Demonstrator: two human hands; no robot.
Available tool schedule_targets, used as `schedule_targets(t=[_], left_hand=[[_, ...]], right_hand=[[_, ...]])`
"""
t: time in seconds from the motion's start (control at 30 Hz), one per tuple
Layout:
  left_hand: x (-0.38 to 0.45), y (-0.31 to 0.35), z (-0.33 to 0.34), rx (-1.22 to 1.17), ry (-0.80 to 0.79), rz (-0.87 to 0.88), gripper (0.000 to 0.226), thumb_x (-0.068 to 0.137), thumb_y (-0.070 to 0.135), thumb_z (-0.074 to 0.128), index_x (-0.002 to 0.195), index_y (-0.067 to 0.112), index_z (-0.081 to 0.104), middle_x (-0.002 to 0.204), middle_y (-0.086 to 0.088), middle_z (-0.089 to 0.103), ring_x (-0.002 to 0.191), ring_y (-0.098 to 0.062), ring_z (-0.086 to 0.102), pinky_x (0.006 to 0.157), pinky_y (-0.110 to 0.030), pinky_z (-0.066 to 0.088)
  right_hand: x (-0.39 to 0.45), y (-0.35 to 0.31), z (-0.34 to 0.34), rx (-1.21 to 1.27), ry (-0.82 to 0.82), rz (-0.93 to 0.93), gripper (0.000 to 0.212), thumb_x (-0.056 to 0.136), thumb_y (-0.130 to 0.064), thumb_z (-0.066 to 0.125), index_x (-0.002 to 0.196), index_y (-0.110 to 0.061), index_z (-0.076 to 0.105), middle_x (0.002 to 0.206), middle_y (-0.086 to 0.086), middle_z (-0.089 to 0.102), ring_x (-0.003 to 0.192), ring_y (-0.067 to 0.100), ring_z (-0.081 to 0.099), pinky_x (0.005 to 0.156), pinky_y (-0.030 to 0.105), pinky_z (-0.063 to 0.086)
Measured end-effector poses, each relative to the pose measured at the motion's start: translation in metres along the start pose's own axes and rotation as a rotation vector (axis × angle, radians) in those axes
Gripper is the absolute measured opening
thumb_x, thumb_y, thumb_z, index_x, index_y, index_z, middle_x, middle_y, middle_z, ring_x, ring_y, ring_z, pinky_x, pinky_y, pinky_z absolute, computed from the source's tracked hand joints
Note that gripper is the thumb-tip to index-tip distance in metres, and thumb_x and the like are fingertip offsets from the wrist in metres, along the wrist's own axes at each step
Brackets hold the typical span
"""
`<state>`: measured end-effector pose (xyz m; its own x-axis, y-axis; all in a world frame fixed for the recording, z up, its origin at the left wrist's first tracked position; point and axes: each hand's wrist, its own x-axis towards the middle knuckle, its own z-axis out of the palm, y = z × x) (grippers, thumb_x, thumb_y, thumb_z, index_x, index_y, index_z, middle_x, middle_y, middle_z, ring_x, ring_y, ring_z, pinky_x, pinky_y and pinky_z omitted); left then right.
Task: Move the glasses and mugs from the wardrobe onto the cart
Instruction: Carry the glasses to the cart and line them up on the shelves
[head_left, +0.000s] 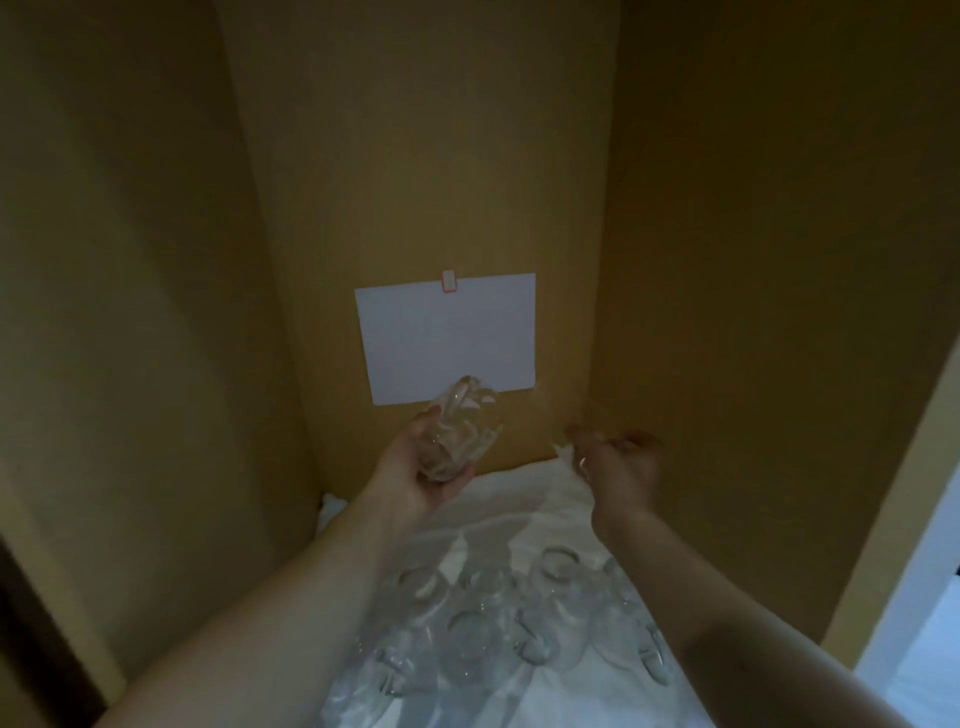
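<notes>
I look into a wooden wardrobe (426, 156). My left hand (415, 478) grips a clear glass (462, 426) and holds it tilted above the shelf, in front of the back wall. My right hand (618, 467) is raised to the right of it, its fingers curled and pinching an edge of thin white or clear wrapping (563, 452). Below my forearms, several clear glasses and mugs (498, 629) stand close together on a white cloth (519, 499) that covers the shelf. The cart is out of sight.
A white sheet of paper (447, 338) is taped to the wardrobe's back wall. Wooden side walls close in on the left (130, 312) and right (779, 312). A bright opening (924, 623) shows past the right wall's edge.
</notes>
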<state>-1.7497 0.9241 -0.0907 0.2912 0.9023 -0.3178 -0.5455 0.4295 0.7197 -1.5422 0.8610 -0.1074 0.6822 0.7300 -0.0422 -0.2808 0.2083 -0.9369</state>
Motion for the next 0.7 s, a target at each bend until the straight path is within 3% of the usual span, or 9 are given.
schedule_targets(t=[0.1,0.2,0.3,0.37,0.43,0.57,0.7], left_hand=[[-0.015,-0.002,-0.002,-0.115,-0.047,0.008,0.048,0.082,0.022,0.08,0.126,0.014,0.066,0.131,-0.021,0.06,0.114,-0.04,0.063,0.093,-0.053,0.055],[-0.033,-0.006,0.001,-0.126,-0.151,-0.021,0.06,0.067,0.015,0.085,0.123,0.008,0.065,0.124,-0.025,0.066,0.112,-0.042,0.065,0.098,-0.055,0.051],[-0.046,-0.011,0.008,-0.175,-0.272,-0.055,0.064,0.058,0.013,0.088,0.118,0.004,0.066,0.117,-0.024,0.071,0.099,-0.039,0.072,0.09,-0.052,0.056],[-0.054,-0.018,0.016,-0.185,-0.351,-0.075,0.061,0.062,0.016,0.086,0.118,0.003,0.065,0.112,-0.022,0.073,0.09,-0.036,0.075,0.083,-0.051,0.059],[-0.062,-0.028,0.024,-0.176,-0.391,-0.1,0.058,0.068,0.02,0.084,0.12,0.005,0.064,0.112,-0.022,0.073,0.091,-0.037,0.075,0.082,-0.052,0.059],[-0.081,-0.056,0.034,-0.124,-0.43,-0.193,0.07,0.068,0.029,0.086,0.13,0.008,0.063,0.123,-0.024,0.069,0.107,-0.037,0.069,0.09,-0.057,0.056],[-0.105,-0.082,0.046,-0.039,-0.434,-0.261,0.064,0.076,0.037,0.08,0.132,0.011,0.063,0.131,-0.021,0.064,0.099,-0.032,0.061,0.078,-0.042,0.053]], right_hand=[[-0.016,-0.009,0.002,0.08,-0.02,0.101,0.075,0.069,-0.004,0.089,0.134,-0.009,0.049,0.118,0.023,0.065,0.086,0.026,0.056,0.067,0.037,0.046],[-0.036,-0.019,-0.007,0.127,-0.065,0.115,0.056,0.075,0.001,0.08,0.128,0.005,0.059,0.101,0.021,0.068,0.072,0.026,0.059,0.047,0.029,0.042],[-0.061,-0.026,-0.024,0.09,-0.089,0.022,0.042,0.075,-0.001,0.08,0.115,-0.002,0.066,0.093,0.012,0.075,0.067,0.023,0.068,0.055,0.031,0.052],[-0.076,-0.029,-0.037,0.085,-0.096,-0.024,0.056,0.07,-0.007,0.086,0.121,-0.011,0.061,0.102,0.011,0.076,0.075,0.026,0.073,0.07,0.04,0.061],[-0.089,-0.031,-0.052,0.105,-0.076,-0.032,0.083,0.06,-0.017,0.094,0.132,-0.018,0.051,0.116,0.014,0.071,0.093,0.032,0.074,0.087,0.053,0.06],[-0.12,-0.035,-0.086,0.09,0.022,-0.079,0.111,0.039,-0.03,0.102,0.136,-0.031,0.048,0.12,0.007,0.07,0.099,0.031,0.074,0.08,0.046,0.062],[-0.148,-0.044,-0.118,0.078,0.107,-0.184,0.106,0.04,-0.021,0.102,0.133,-0.031,0.052,0.12,0.006,0.07,0.099,0.029,0.074,0.077,0.044,0.062]])
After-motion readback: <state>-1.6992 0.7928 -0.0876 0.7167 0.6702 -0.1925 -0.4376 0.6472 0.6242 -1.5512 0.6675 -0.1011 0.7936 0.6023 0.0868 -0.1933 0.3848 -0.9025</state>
